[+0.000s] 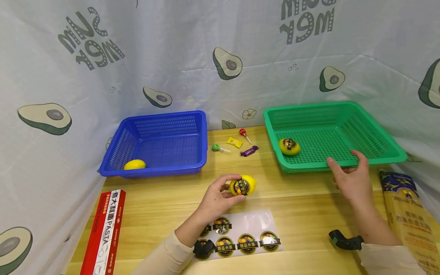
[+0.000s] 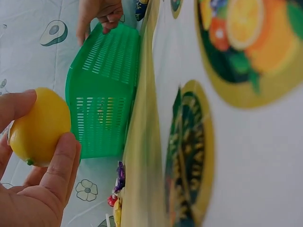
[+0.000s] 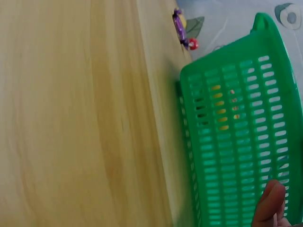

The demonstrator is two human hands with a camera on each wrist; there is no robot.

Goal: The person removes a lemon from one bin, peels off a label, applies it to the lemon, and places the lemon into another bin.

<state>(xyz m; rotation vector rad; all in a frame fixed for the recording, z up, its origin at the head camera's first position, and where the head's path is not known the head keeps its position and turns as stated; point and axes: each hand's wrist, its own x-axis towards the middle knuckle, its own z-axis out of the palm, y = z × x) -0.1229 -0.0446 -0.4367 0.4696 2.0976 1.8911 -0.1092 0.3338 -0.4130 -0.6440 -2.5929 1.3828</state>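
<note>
Holding one labelled lemon [image 1: 250, 183], the left-hand grip [image 1: 220, 196] is closed to the fruit's width, with thumb and fingers pinching its sides. The held lemon is raised above the bench [image 1: 302, 206]; in the head view it appears between a sheet of round stickers [image 1: 256, 220] and the wrapped candies [image 1: 235, 142]. The right-hand grip [image 1: 352, 181] is at the near rim of the green basket [image 1: 302, 166], thumb and index finger spread apart; whether it holds the rim cannot be determined. A second labelled lemon [image 1: 289, 147] lies in the green basket, toward its left side; a third lemon [image 1: 135, 164] lies in the near-left corner of the blue basket [image 1: 165, 171].
</note>
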